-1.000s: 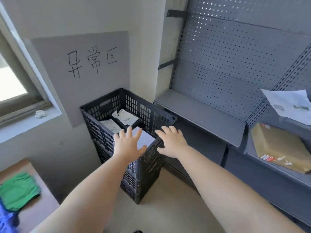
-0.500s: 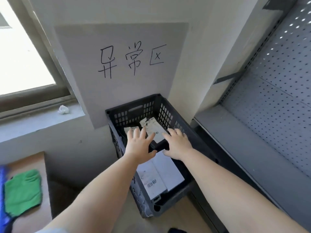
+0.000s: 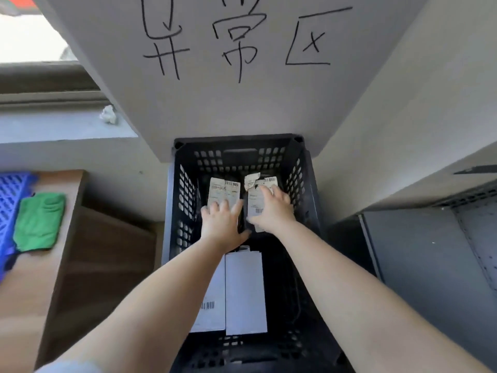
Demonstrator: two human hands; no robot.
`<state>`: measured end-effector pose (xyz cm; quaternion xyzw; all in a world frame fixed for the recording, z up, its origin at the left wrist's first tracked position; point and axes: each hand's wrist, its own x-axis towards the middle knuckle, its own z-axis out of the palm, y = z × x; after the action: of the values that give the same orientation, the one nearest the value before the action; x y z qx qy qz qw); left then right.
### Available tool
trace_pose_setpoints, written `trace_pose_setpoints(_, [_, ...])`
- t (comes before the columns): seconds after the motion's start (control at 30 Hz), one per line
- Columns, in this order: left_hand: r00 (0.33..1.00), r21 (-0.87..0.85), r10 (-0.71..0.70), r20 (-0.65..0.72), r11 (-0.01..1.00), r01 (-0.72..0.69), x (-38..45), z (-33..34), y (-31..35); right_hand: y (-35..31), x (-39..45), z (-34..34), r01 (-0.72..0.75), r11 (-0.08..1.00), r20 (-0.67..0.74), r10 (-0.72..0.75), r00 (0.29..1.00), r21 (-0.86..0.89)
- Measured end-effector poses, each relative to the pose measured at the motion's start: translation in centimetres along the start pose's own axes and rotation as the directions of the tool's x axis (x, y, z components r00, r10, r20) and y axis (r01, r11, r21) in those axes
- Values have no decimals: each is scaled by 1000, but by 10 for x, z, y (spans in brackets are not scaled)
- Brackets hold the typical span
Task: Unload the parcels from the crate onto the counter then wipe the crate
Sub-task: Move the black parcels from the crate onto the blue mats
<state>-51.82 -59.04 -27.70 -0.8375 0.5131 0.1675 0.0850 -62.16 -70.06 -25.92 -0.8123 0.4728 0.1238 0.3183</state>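
Note:
A black slatted crate (image 3: 183,200) stands on the floor against the wall, seen from straight above. Inside at the far end lie two dark parcels with white shipping labels: the left parcel (image 3: 224,191) and the right parcel (image 3: 265,184). A white flat parcel (image 3: 246,292) lies at the near end. My left hand (image 3: 222,224) reaches down with straight fingers onto the near end of the left parcel. My right hand (image 3: 271,211) lies flat with spread fingers on the right parcel. Both hands are inside the crate.
A wooden counter (image 3: 29,286) stands to the left, carrying a green cloth (image 3: 39,222) and a blue slatted tray (image 3: 10,200). Grey metal shelving (image 3: 430,265) is on the right. A grey sign with handwritten characters (image 3: 236,41) hangs above the crate. A crumpled white scrap (image 3: 109,118) lies on the window sill.
My view has closed in and tilted down over the crate. Both hands have gone from above the crate's rim down inside, onto the two labelled parcels at the far end.

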Motion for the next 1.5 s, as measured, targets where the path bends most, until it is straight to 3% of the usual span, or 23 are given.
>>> trace_pose_setpoints(0.1, [991,-197,-127,36,971,132,14,3,15,10,24,6,-67,998,61,67,996,-5])
trace_pose_setpoints(0.2, [943,-502,-310,125,800,329,28,10,26,20,41,13,-180,976,72,173,982,120])
trace_pose_setpoints(0.27, [875,-715,-403,268,526,461,40,14,28,26,50,19,-261,934,74,251,965,243])
trace_pose_setpoints(0.37, [790,-836,-341,509,25,549,58,17,31,32,58,30,-302,848,45,314,948,435])
trace_pose_setpoints(0.43, [751,-792,-250,611,-182,583,65,14,33,32,58,35,-301,739,60,334,941,603])
trace_pose_setpoints(0.5, [731,-747,-186,656,-298,594,68,14,34,32,58,40,-321,596,120,352,928,736])
trace_pose_setpoints(0.6, [714,-705,-148,685,-384,597,65,17,26,39,66,49,-329,418,166,380,910,847])
trace_pose_setpoints(0.73, [723,-679,-116,681,-469,565,56,13,7,32,57,28,-313,381,176,354,919,870])
trace_pose_setpoints(0.87, [733,-685,-106,672,-466,560,37,-7,-4,27,39,9,-308,265,217,323,921,914])
trace_pose_setpoints(1.03, [740,-689,-122,662,-489,536,11,-33,-10,11,5,-21,-307,242,251,236,939,920])
trace_pose_setpoints(1.2, [745,-740,-255,617,-510,438,-20,-53,-15,14,-10,-34,-279,219,287,-8,958,935])
trace_pose_setpoints(1.33, [746,-808,-377,550,-466,360,-47,-68,-24,10,-20,-41,-307,127,327,-192,926,943])
trace_pose_setpoints(1.5, [752,-803,-427,502,-553,221,-93,-85,-48,-24,-39,-46,-307,79,313,-394,864,948])
